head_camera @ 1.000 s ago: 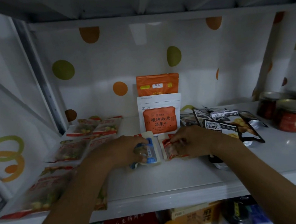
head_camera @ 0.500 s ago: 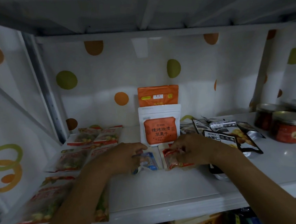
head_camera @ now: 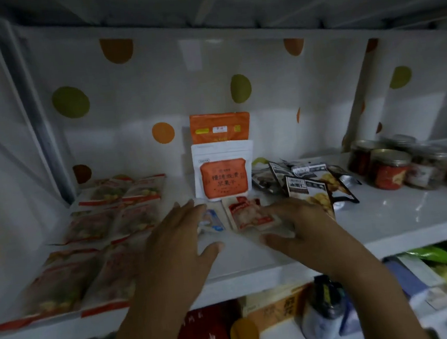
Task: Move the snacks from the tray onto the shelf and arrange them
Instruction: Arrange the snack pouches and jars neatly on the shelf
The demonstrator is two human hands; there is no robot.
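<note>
Two small snack packets lie side by side on the white shelf (head_camera: 385, 216): a blue-and-white packet (head_camera: 213, 221) and a red-and-white packet (head_camera: 248, 213). My left hand (head_camera: 180, 239) hovers just left of the blue packet with fingers spread and relaxed, holding nothing. My right hand (head_camera: 298, 225) is at the right edge of the red packet, fingers extended over its corner. Behind them stands a white pouch with an orange label (head_camera: 224, 170), and an orange pouch (head_camera: 219, 127) stands behind that.
Flat clear packets with red edges (head_camera: 99, 225) cover the shelf's left side. Black snack bags (head_camera: 308, 185) lie to the right, with jars (head_camera: 388, 165) beyond them. The lower shelf holds boxes, a bottle (head_camera: 326, 315) and green bags. The tray is out of view.
Both hands have let go of the two small packets and drawn back toward me with fingers opened. The packets now lie flat in front of the white pouch.
</note>
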